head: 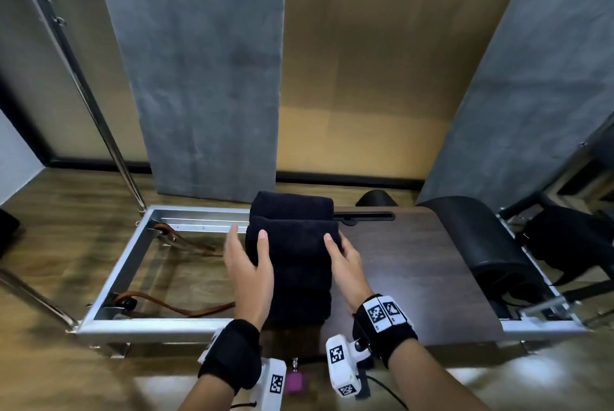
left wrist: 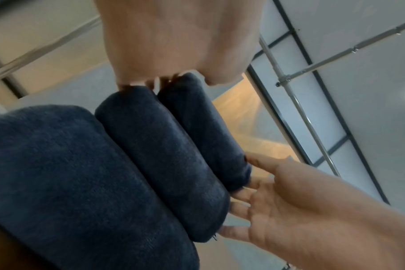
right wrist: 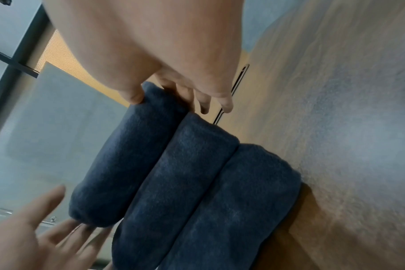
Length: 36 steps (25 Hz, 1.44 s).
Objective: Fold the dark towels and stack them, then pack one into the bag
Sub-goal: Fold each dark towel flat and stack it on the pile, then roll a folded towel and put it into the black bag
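A stack of folded dark towels (head: 299, 277) stands on the dark wooden platform (head: 415, 264); the wrist views show three layers. My left hand (head: 247, 244) lies against the left end of the top towel (head: 294, 241), fingers (left wrist: 243, 199) straight and thumb on top. My right hand (head: 339, 247) holds the right end, thumb (right wrist: 132, 95) on the upper face and fingers (right wrist: 192, 100) curled down over the end. Another folded dark towel (head: 291, 208) lies just behind the stack. A black bag-like object (head: 571, 241) sits at the far right.
The platform sits on a metal frame (head: 109, 277) that is open on the left, with brown straps (head: 186, 307) inside. A black padded roller (head: 478, 237) stands to the right of the platform. Grey panels (head: 206, 78) hang behind. A metal pole (head: 96, 111) rises at the left.
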Each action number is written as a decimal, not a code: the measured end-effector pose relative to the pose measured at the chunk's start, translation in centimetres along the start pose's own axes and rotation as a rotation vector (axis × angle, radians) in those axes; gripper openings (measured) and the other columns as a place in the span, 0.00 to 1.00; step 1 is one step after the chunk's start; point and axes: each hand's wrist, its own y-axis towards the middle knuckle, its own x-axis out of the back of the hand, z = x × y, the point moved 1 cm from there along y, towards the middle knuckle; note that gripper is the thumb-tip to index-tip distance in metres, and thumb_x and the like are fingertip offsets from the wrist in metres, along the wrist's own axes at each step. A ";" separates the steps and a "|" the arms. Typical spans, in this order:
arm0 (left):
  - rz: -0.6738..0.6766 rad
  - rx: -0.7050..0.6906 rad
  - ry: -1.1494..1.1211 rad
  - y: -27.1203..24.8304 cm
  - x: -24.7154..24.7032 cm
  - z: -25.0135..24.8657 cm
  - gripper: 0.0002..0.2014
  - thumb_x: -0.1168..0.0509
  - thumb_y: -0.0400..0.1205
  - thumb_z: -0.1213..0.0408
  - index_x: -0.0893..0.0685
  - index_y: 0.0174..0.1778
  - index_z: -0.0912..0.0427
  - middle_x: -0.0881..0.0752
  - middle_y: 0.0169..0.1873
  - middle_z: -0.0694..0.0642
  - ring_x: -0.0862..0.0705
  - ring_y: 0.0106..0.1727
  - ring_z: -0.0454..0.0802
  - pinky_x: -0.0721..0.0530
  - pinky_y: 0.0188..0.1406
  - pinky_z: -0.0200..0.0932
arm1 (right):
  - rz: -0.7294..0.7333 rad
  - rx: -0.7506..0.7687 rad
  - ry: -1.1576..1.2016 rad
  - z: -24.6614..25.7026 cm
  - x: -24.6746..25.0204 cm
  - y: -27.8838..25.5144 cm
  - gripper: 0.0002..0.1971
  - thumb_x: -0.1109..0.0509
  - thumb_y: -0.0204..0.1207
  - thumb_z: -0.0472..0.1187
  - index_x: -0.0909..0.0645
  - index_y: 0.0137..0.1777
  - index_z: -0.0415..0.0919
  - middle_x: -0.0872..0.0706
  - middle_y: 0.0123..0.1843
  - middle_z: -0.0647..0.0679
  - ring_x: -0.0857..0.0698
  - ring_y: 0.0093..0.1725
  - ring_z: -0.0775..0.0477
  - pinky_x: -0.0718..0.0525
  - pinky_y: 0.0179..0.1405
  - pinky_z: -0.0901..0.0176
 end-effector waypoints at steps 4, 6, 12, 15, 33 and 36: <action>-0.282 -0.456 0.163 -2.3 -2.0 -3.1 0.15 0.35 0.90 0.48 0.20 0.66 0.53 0.19 0.60 0.48 0.21 0.62 0.49 0.24 0.65 0.46 | -0.024 -0.003 -0.023 0.4 3.6 -0.6 0.32 0.34 0.87 0.59 0.35 0.89 0.51 0.28 0.76 0.63 0.29 0.76 0.62 0.31 0.72 0.62; -0.157 -0.567 0.113 -4.2 -4.7 -4.2 0.07 0.36 0.91 0.51 0.18 0.58 0.50 0.18 0.51 0.44 0.18 0.52 0.47 0.22 0.57 0.46 | -0.051 0.007 -0.022 0.5 6.8 -1.0 0.29 0.34 0.88 0.57 0.30 0.86 0.50 0.24 0.76 0.61 0.25 0.72 0.65 0.30 0.69 0.66; 0.610 -0.378 0.124 -11.2 -17.6 -4.8 0.08 0.35 0.91 0.46 0.14 0.49 0.40 0.10 0.44 0.41 0.11 0.48 0.43 0.14 0.49 0.42 | -0.066 -0.017 -0.115 0.6 19.5 -3.3 0.12 0.33 0.89 0.43 0.14 0.67 0.43 0.10 0.64 0.48 0.13 0.65 0.53 0.18 0.60 0.66; 0.791 -0.277 0.148 -15.7 -25.2 -5.1 0.10 0.33 0.90 0.46 0.11 0.47 0.43 0.08 0.43 0.42 0.10 0.47 0.39 0.16 0.48 0.36 | -0.033 -0.086 -0.189 -0.4 27.7 -4.8 0.11 0.35 0.90 0.42 0.12 0.62 0.41 0.06 0.57 0.43 0.08 0.59 0.43 0.15 0.53 0.57; 1.147 -0.044 0.220 -35.6 -60.0 -7.4 0.11 0.31 0.89 0.54 0.09 0.46 0.54 0.08 0.36 0.51 0.10 0.38 0.43 0.12 0.46 0.41 | -0.284 -0.233 0.015 -6.3 66.1 -5.6 0.10 0.33 0.89 0.42 0.11 0.55 0.40 0.07 0.55 0.31 0.10 0.39 0.46 0.17 0.31 0.67; 1.180 -0.030 0.202 -35.9 -64.8 -7.0 0.10 0.31 0.89 0.55 0.09 0.46 0.54 0.08 0.36 0.51 0.11 0.37 0.39 0.18 0.40 0.30 | -0.311 -0.256 0.017 -6.3 70.2 -3.4 0.10 0.33 0.90 0.42 0.12 0.56 0.38 0.08 0.56 0.30 0.10 0.43 0.41 0.17 0.31 0.66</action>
